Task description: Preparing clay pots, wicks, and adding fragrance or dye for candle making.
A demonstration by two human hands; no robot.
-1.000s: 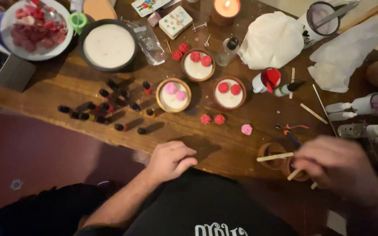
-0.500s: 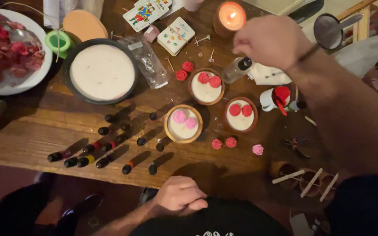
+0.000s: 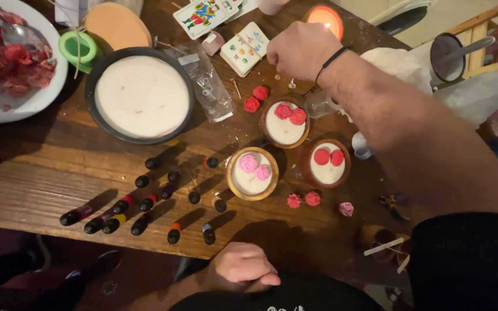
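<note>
Fingers of the left hand (image 3: 243, 268) are curled into a loose fist holding nothing, resting at the near edge of the wooden table (image 3: 41, 178), as it did half a second ago. Beside it stand small dark bottles (image 3: 145, 201), with bare wood in front. The right hand (image 3: 301, 49) has moved left from the lit candle (image 3: 325, 16); its fingers pinch down near tiny wick tabs (image 3: 291, 84) above the candle bowl with red roses (image 3: 284, 122), though what they grip is hidden. The forearm covers a glass bottle (image 3: 318, 103)
</note>
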